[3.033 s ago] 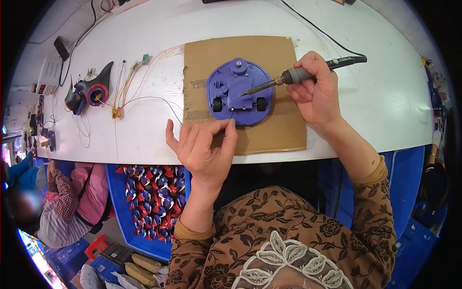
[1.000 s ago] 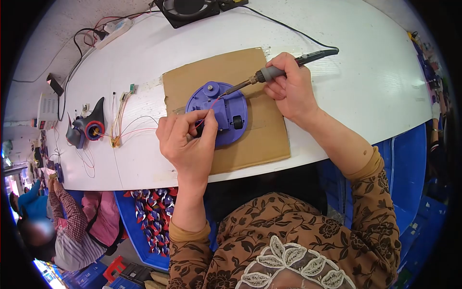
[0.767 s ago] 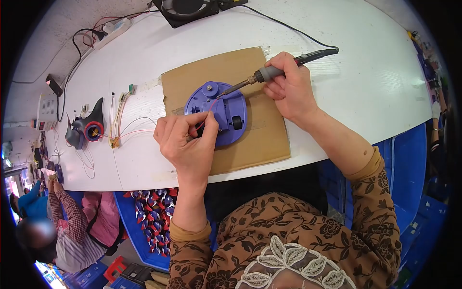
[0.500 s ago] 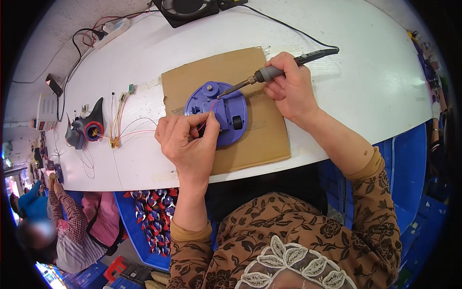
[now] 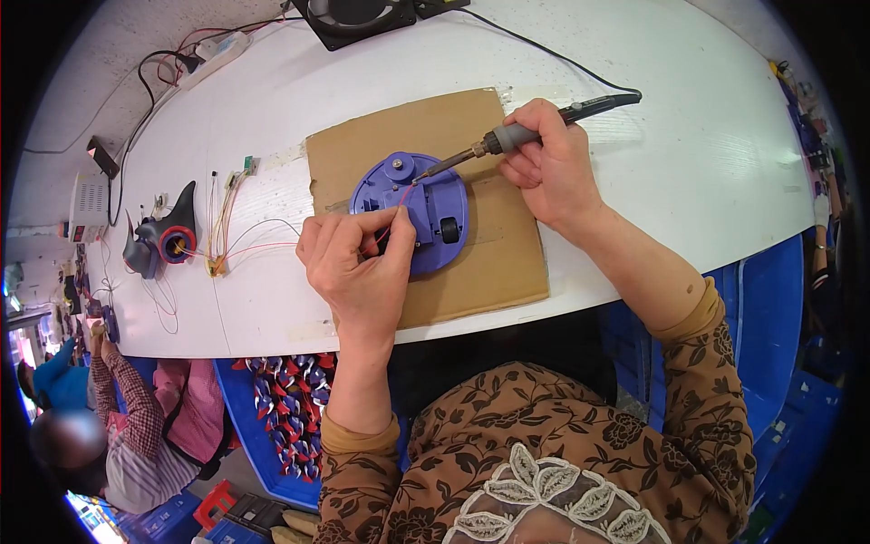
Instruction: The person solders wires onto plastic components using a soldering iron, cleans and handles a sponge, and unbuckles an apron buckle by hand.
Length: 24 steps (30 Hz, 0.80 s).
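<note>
A round purple plastic base [image 5: 437,201] with black wheels lies on a brown cardboard sheet [image 5: 507,263]. My left hand [image 5: 358,258] pinches a thin red wire [image 5: 384,233] over the base's left part and hides some of it. In my right hand [image 5: 548,163] is a soldering iron [image 5: 517,136], held like a pen. Its tip points down-left and meets the base near the wire's end, below the round knob; whether it touches the wire is too small to tell. Red and black wires run from my left hand's side to a yellow connector [image 5: 216,266].
A dark pointed part with a red ring [image 5: 178,243] lies at the left, near a small green board [image 5: 250,165]. A black fan [image 5: 358,16] and a power strip [image 5: 215,62] are at the back. Below is a blue bin [image 5: 249,440] of small red-and-blue parts. A co-worker [image 5: 136,444] sits left.
Since the earliest frame the view has shifted, my left hand has moved up over the base with the red wire, and the iron's tip has come to the base near the knob. Lately almost nothing moves.
</note>
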Each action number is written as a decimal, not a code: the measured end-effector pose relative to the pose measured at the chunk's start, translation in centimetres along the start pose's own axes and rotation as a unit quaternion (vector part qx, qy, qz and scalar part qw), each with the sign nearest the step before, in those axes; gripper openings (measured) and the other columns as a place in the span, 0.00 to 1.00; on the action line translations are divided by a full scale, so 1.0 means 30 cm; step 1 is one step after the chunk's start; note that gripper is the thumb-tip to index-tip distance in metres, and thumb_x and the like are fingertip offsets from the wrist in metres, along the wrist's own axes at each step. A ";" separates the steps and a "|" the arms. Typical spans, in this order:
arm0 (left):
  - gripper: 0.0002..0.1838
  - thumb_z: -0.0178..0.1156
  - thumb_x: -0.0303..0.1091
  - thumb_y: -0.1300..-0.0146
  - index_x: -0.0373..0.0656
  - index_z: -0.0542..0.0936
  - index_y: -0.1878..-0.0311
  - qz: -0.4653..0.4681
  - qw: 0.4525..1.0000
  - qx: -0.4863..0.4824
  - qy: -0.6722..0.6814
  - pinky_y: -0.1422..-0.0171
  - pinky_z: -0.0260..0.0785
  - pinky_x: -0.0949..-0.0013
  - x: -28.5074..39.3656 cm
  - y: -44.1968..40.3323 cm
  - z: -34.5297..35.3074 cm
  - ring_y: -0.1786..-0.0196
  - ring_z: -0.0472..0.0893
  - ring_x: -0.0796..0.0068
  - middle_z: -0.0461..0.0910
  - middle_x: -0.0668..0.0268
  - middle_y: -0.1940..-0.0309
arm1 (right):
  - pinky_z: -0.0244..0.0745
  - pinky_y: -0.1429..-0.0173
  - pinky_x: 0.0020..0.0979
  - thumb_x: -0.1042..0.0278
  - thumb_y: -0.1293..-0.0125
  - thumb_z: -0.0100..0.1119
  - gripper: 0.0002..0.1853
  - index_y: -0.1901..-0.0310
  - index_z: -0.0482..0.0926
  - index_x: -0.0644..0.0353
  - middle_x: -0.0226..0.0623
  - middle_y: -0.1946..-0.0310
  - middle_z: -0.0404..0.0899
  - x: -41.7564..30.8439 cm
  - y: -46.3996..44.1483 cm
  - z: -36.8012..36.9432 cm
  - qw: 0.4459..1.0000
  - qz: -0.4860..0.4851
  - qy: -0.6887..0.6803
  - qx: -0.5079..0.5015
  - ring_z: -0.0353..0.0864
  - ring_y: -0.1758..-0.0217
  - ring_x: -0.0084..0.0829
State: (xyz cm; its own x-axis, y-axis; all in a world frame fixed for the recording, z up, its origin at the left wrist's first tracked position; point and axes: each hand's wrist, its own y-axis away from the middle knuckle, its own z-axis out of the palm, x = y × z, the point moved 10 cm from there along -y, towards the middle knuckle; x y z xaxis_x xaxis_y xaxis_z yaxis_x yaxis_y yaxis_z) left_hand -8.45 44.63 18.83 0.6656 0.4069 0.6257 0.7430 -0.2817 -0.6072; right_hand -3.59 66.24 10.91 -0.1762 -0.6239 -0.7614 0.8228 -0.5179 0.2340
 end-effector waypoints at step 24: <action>0.07 0.66 0.22 0.61 0.45 0.78 0.81 -0.007 1.000 -0.004 0.005 0.66 0.55 0.71 -0.005 0.002 0.002 0.77 0.64 0.76 0.64 0.74 0.87 | 0.47 0.84 0.23 0.68 0.40 0.50 0.09 0.76 0.69 0.62 0.28 0.86 0.60 -0.003 0.000 -0.013 1.000 0.003 -0.014 0.008 0.50 0.89 0.17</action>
State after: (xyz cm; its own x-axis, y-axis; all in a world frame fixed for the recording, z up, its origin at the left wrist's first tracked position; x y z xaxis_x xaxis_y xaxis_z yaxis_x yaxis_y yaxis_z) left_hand -8.50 44.61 18.67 0.6561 0.4021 0.6387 0.7525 -0.2833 -0.5946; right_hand -3.38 66.53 10.75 -0.1872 -0.6424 -0.7431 0.8147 -0.5242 0.2480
